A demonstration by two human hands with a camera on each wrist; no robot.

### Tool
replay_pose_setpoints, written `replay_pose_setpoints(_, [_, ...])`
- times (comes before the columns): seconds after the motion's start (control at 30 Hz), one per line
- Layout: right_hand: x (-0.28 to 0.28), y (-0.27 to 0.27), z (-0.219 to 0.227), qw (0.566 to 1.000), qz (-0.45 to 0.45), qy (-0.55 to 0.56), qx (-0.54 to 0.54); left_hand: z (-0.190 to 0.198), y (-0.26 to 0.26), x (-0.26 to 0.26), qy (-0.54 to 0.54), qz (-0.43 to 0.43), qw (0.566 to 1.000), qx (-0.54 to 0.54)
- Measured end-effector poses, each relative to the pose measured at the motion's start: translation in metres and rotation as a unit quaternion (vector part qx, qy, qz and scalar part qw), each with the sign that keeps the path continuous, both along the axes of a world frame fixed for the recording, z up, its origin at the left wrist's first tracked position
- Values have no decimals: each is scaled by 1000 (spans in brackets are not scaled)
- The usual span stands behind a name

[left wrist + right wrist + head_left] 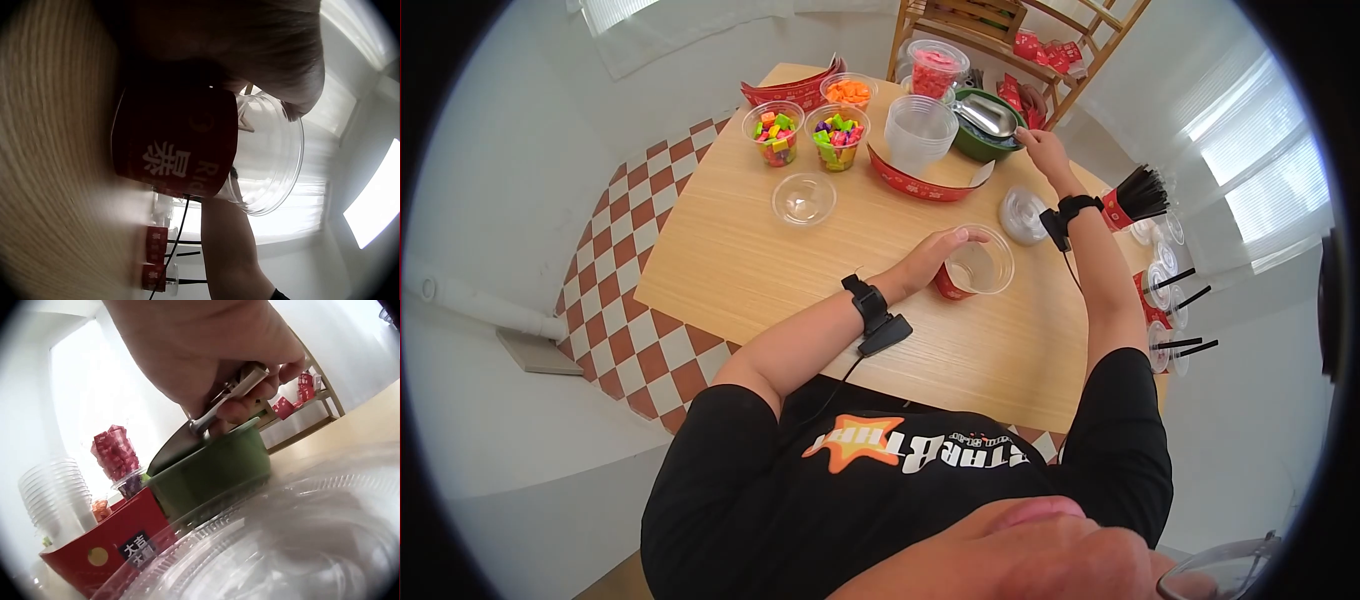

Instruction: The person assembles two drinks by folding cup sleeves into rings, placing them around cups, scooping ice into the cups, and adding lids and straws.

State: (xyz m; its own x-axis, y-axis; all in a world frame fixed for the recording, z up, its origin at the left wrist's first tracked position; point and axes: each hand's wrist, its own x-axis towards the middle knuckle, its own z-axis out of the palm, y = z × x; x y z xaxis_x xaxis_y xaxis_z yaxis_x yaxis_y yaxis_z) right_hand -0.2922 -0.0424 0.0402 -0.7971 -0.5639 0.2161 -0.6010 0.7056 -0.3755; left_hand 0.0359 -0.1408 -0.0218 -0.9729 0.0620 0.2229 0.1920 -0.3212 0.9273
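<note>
My left hand (922, 263) holds a clear plastic cup with a red paper sleeve (953, 285) on the table near me, fingers at its rim. In the left wrist view the cup (181, 140) stands on the wood, part of it hidden by the hand. My right hand (1050, 158) grips the handle of a metal scoop (988, 113) at a green bowl (980, 150). In the right wrist view the scoop (181, 445) tilts at the bowl's rim with its head partly inside. The bowl's contents are mostly hidden.
Stacked clear cups (920, 130) stand behind a flat red sleeve (920, 187). Left of them are cups of colourful pieces (776, 130) and a clear dome lid (804, 199). Clear lids (1025, 215) lie below my right forearm; black straws (1141, 198) stand at the right edge.
</note>
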Motion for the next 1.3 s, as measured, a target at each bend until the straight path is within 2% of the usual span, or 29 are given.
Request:
replay_pose_setpoints(0.07, [-4, 4, -2, 995, 37, -68, -60, 0, 0, -1, 1, 0, 1000, 8])
replay_pose_setpoints(0.17, [-3, 11, -2, 987, 69, -97, -110, 0, 0, -1, -2, 1, 1000, 3])
replay_pose_setpoints(0.4, [26, 59, 29, 980, 99, -118, -128, -3, 0, -2, -3, 2, 1000, 8])
replay_pose_setpoints(0.47, [32, 83, 40, 976, 150, -116, -104, -2, 0, -1, 12, 3, 1000, -1])
replay_pose_setpoints(0.5, [43, 93, 46, 976, 148, -123, -101, -3, 0, -2, 6, 3, 1000, 4])
replay_pose_setpoints(0.57, [67, 116, 60, 959, 219, -126, -125, -6, 1, -4, 2, 4, 1000, 9])
replay_pose_setpoints(0.6, [78, 124, 65, 964, 226, -81, -113, -8, 1, -4, -7, 0, 1000, 14])
replay_pose_setpoints(0.67, [100, 135, 76, 970, 227, -50, -75, -10, 0, -4, -22, 1, 1000, 10])
replay_pose_setpoints(0.7, [107, 139, 84, 979, 194, -59, -15, -10, 2, -4, -31, 8, 999, 22])
replay_pose_setpoints(0.83, [99, 142, 80, 983, 171, -55, -33, -7, 2, -4, -23, -7, 1000, 11])
replay_pose_setpoints(0.97, [67, 119, 59, 984, 157, -58, -62, -8, 1, -5, -11, 4, 1000, 7])
replay_pose_setpoints(1.07, [49, 94, 43, 980, 137, -88, -119, -6, 1, -4, -25, -3, 1000, 13])
replay_pose_setpoints(1.13, [51, 71, 42, 975, 47, -193, -96, -6, 1, -4, -30, -6, 999, 15])
replay_pose_setpoints(1.27, [37, 43, 28, 970, 39, -231, -65, -5, 1, -3, -19, -2, 1000, 5])
replay_pose_setpoints(1.3, [39, 40, 27, 964, 61, -238, -102, -4, 1, -3, -18, -2, 1000, 5])
